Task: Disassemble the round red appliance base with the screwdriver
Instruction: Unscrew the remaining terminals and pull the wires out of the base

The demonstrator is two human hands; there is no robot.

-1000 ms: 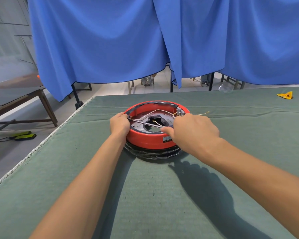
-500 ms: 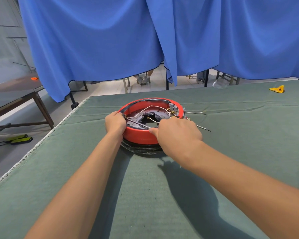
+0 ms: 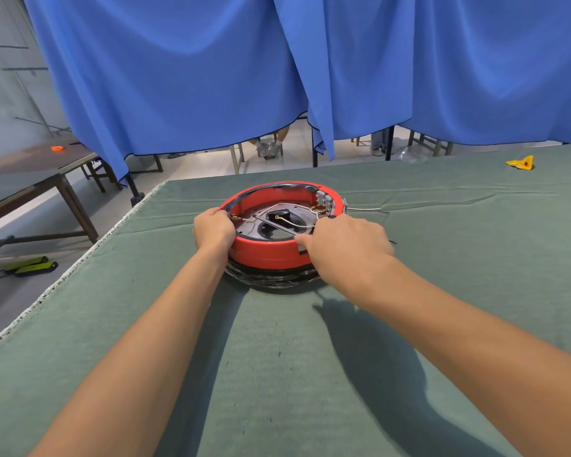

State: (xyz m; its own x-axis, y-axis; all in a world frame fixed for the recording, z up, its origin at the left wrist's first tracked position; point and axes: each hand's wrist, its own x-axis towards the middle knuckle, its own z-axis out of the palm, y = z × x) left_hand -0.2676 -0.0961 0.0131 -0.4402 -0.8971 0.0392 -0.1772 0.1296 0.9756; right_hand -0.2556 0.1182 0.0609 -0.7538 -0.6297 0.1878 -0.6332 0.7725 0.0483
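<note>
The round red appliance base [image 3: 271, 252] lies open side up on the green cloth, on top of a black ring. Inside it I see a grey metal plate, a black part and thin wires with terminals. My left hand [image 3: 213, 230] grips the left rim, fingers curled over the edge. My right hand [image 3: 346, 242] sits at the right front rim and grips the screwdriver [image 3: 274, 224]. Its thin grey shaft runs leftward across the inside, tip near my left hand. The handle is hidden in my fist.
A loose wire [image 3: 366, 209] trails from the base to the right on the green table cloth [image 3: 277, 357]. A yellow scrap [image 3: 521, 163] lies far right. The table's left edge drops to the floor; a dark side table [image 3: 30, 173] stands beyond. Blue curtains hang behind.
Both hands keep their hold on the rim and the screwdriver. My head has shifted, so the base sits a little more to the left in view.
</note>
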